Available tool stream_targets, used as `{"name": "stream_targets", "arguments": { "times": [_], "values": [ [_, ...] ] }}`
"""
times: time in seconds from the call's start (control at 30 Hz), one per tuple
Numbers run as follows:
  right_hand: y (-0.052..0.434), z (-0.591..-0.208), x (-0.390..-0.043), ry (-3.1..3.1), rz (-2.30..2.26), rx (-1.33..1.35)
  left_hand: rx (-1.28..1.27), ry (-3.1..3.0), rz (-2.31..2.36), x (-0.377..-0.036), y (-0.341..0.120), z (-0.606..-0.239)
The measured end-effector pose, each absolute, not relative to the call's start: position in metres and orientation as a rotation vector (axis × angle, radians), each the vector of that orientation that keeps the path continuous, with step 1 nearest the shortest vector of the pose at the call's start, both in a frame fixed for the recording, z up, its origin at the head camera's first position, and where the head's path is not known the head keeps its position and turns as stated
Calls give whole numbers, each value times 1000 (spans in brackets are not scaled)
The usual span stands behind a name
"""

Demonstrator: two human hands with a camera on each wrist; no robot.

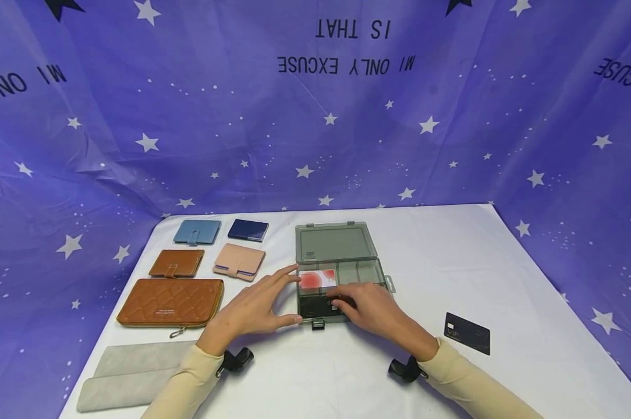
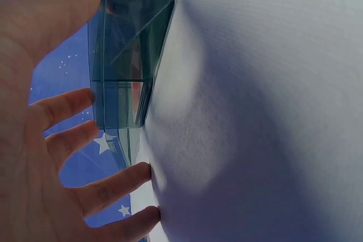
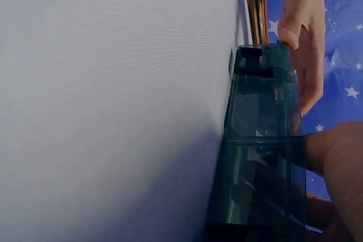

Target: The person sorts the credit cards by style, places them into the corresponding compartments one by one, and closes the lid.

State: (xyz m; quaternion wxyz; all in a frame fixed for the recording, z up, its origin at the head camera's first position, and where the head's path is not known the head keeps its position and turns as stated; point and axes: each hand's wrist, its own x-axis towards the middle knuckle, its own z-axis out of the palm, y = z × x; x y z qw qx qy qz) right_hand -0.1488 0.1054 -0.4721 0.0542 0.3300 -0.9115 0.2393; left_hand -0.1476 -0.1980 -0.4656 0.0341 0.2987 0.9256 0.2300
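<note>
box: smoky clear plastic box [image 1: 341, 279] lies near the middle of the bench [image 1: 452, 262], lid flat open toward the far edge.
left hand: left hand [image 1: 258, 305] braces the box's left wall, thumb at the near corner, fingers spread and straight.
right hand: right hand [image 1: 370, 308] reaches into the near compartment, fingertips on a black card [image 1: 318, 305]; grip unclear.
other cards: red-and-white card [image 1: 318, 279] in the box; black vip card [image 1: 467, 333] toward the right edge.
wallets: wallets [image 1: 171, 301] along the left edge.
</note>
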Motion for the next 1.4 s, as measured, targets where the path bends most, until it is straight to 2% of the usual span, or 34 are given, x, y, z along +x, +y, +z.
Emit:
{"name": "stream_targets", "arguments": {
  "times": [0.33,0.5,0.83,1.1,1.4],
  "values": [
    [112,-469,-144,-2826,660,963,930,2847,706,-148,-198,-466],
    [133,-459,-142,-2793,733,927,926,2842,714,-147,-198,-467],
    [232,-445,-143,-2713,821,772,923,2848,713,-147,-198,-467],
    [316,-454,-119,-2922,648,591,933,2852,711,-148,-196,-466],
    [365,-467,-92,-3039,599,467,933,2857,703,-148,-196,-466]
  ]
}}
